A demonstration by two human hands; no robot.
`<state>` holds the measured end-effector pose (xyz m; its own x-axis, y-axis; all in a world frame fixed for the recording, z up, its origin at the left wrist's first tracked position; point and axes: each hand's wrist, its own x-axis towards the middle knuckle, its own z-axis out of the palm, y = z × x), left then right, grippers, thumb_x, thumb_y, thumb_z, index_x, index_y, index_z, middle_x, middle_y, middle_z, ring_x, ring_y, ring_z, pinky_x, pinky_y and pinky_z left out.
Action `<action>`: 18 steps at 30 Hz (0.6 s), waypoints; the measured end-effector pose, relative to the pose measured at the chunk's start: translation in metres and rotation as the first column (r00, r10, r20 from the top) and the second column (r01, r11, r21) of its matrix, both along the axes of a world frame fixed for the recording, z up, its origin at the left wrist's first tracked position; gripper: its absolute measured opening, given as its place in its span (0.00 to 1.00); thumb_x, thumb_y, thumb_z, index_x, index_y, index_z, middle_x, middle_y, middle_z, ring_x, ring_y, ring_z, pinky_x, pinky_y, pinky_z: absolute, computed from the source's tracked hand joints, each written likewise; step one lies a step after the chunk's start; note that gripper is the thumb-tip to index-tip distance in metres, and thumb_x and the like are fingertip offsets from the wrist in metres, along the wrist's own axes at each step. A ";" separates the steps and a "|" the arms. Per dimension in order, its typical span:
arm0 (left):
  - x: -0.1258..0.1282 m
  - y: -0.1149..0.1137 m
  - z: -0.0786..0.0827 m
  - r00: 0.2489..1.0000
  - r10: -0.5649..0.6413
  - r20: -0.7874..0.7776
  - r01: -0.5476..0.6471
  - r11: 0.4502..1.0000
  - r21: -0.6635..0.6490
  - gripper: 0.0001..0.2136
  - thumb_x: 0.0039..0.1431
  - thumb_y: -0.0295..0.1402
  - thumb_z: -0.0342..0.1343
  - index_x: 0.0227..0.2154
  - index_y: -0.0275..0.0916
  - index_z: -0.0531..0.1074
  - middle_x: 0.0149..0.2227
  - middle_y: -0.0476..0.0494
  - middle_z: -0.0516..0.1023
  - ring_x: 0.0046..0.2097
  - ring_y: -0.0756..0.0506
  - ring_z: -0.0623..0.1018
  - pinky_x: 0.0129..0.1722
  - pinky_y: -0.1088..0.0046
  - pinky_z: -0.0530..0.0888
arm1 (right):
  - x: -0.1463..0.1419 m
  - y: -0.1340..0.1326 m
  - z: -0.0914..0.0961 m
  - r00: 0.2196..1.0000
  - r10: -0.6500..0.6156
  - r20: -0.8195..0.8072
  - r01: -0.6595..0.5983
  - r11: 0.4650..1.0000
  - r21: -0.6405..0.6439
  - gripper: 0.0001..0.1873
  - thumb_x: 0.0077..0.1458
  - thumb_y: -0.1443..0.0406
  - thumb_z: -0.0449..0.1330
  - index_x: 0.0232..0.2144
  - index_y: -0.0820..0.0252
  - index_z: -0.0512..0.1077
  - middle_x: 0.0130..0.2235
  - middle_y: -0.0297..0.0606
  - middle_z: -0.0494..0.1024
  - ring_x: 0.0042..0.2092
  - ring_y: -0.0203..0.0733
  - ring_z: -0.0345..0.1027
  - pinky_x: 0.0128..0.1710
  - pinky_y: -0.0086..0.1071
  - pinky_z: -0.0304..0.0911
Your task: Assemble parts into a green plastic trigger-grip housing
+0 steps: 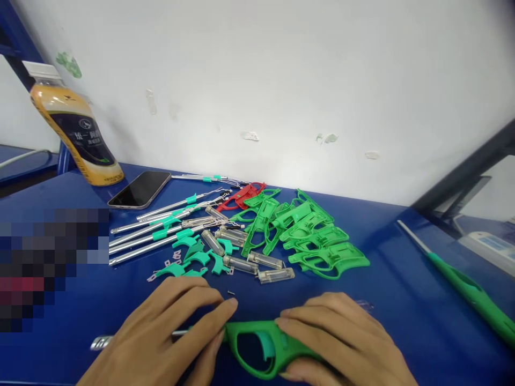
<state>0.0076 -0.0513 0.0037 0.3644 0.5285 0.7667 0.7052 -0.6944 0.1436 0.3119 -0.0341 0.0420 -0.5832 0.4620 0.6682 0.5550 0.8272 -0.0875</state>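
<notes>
A green long-nosed gas lighter lies across the front of the blue table, its metal tube to the left. My left hand is closed round the joint between tube and handle, with the perforated tube tip poking out beyond it. At the grip end, my right hand is closed on the green body, hiding that end. A teal trigger shows inside the finger loop. Just beyond my hands lie loose teal triggers, clear fuel tanks and a tiny metal pin.
Green handle halves are piled at the centre right, with red handle halves behind. Metal tubes with wires lie left. A phone and a drink bottle stand near the wall. Another green lighter lies right.
</notes>
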 end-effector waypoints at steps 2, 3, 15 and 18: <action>0.004 0.000 -0.001 1.000 -0.011 0.002 0.011 1.000 -0.022 0.21 0.78 0.19 0.49 0.56 0.48 0.83 0.47 0.53 0.90 0.51 0.49 0.88 0.61 0.72 0.80 | -0.002 0.001 -0.001 1.000 -0.007 0.001 0.007 1.000 0.002 0.18 0.84 0.50 0.63 0.47 0.52 0.87 0.43 0.27 0.96 0.38 0.35 0.91 0.42 0.26 0.84; 0.006 0.000 -0.001 1.000 -0.018 0.007 0.018 0.999 -0.029 0.20 0.80 0.20 0.49 0.55 0.48 0.83 0.46 0.53 0.89 0.50 0.49 0.87 0.62 0.71 0.78 | -0.003 0.002 -0.001 1.000 -0.010 0.004 0.010 1.000 0.001 0.18 0.84 0.50 0.63 0.47 0.52 0.87 0.43 0.26 0.96 0.38 0.35 0.91 0.42 0.26 0.83; 0.004 0.001 -0.005 0.998 -0.040 -0.053 0.040 0.999 -0.016 0.21 0.84 0.22 0.45 0.53 0.50 0.82 0.43 0.54 0.88 0.47 0.47 0.85 0.69 0.67 0.71 | -0.002 0.001 -0.006 1.000 -0.007 0.024 0.007 1.000 -0.012 0.16 0.83 0.50 0.64 0.50 0.51 0.86 0.45 0.22 0.95 0.40 0.33 0.91 0.43 0.28 0.82; 0.003 0.001 -0.004 0.997 -0.036 -0.065 0.035 0.999 -0.009 0.22 0.84 0.22 0.44 0.53 0.50 0.82 0.44 0.55 0.88 0.47 0.46 0.85 0.72 0.68 0.68 | -0.003 0.001 -0.004 1.000 -0.003 0.012 0.003 1.000 0.015 0.17 0.84 0.50 0.64 0.49 0.51 0.86 0.44 0.23 0.95 0.39 0.33 0.91 0.43 0.28 0.81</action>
<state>0.0108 -0.0503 -0.0006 0.4319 0.5206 0.7365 0.6882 -0.7180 0.1040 0.3090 -0.0327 0.0378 -0.5898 0.4538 0.6679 0.5584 0.8267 -0.0687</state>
